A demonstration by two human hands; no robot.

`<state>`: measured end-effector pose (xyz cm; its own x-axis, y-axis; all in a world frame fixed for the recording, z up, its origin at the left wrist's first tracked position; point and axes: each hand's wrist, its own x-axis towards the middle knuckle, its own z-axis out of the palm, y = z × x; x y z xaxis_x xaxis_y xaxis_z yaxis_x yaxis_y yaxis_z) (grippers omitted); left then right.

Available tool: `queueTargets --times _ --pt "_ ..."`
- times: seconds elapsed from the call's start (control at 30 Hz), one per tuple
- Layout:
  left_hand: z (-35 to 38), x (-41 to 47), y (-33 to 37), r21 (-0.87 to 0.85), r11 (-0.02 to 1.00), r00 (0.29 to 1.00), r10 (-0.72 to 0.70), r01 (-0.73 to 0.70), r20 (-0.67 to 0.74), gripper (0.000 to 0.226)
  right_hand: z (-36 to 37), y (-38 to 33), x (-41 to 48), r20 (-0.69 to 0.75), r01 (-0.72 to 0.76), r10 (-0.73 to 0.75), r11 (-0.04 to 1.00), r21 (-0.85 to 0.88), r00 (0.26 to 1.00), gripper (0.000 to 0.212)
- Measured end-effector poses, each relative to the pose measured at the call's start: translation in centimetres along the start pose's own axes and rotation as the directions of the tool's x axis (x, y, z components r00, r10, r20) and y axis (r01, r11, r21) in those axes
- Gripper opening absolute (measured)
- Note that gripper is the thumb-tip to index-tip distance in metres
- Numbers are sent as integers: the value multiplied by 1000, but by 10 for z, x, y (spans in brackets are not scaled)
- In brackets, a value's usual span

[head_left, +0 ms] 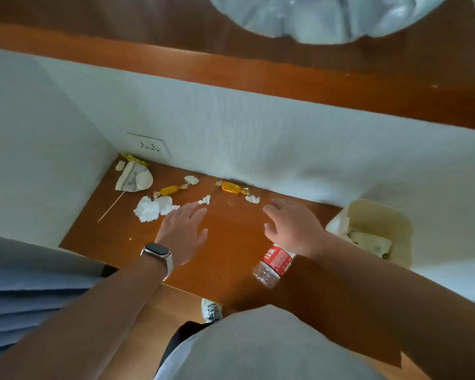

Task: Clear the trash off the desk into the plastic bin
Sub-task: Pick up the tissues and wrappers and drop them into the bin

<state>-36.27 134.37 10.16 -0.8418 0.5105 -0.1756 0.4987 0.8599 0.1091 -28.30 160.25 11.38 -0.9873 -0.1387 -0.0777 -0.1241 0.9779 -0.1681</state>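
Here both hands — left [183, 229], right [292, 226] — spread flat, empty, over the desk [231, 242].

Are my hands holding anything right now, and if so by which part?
Nothing is held. The left hand and right hand are both open, fingers spread above the desk, with no trash in either.

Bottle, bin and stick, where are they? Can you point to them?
Bottle [275, 265], head view, on its red label.
Bin [395, 220], head view, on its cream rim at the right of the desk.
Stick [111, 207], head view, on the middle of the thin wooden shaft.
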Motion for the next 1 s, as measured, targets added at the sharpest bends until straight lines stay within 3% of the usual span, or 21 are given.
queueTargets --times 0.17,0.33,0.57,0.77,1.0 --pt "14 2 -78 -17 984 983 -174 176 63 52 19 -40 44 67 29 -27 999 -19 997 37" --pt "28 10 -145 -18 971 962 -235 240 142 54 42 -80 95 151 34 -28 999 -37 988 41" --pt "48 15 -188 -83 987 975 -122 139 183 62 69 -124 148 233 8 16 995 -101 972 53" --pt "64 20 -196 -66 995 982 -57 70 179 51 90 -128 176 271 -30 77 984 -173 960 57" --pt "72 14 -204 -83 996 996 -28 35 88 35 104 -131 178 263 -18 72 979 -204 962 36"
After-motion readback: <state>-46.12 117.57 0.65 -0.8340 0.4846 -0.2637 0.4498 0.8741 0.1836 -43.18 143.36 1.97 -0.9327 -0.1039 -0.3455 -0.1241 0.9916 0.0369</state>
